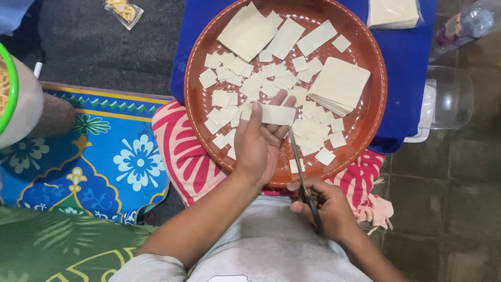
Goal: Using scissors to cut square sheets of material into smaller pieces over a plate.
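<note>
From the head camera, the left hand (258, 143) pinches a pale strip of dough (271, 114) between thumb and fingers, holding it level over the round brown tray (201, 62). Just right of that hand, the right hand (326, 209) is closed through the handles of the scissors (301, 172), whose blades point up toward the strip's near edge. Small cut squares (245, 83) lie scattered beyond the left fingertips, with an uncut stack of sheets (339, 83) farther right. For even pieces, the strip would best stay taut and flat, fingertips kept back from the blades, each snip square across the strip.
</note>
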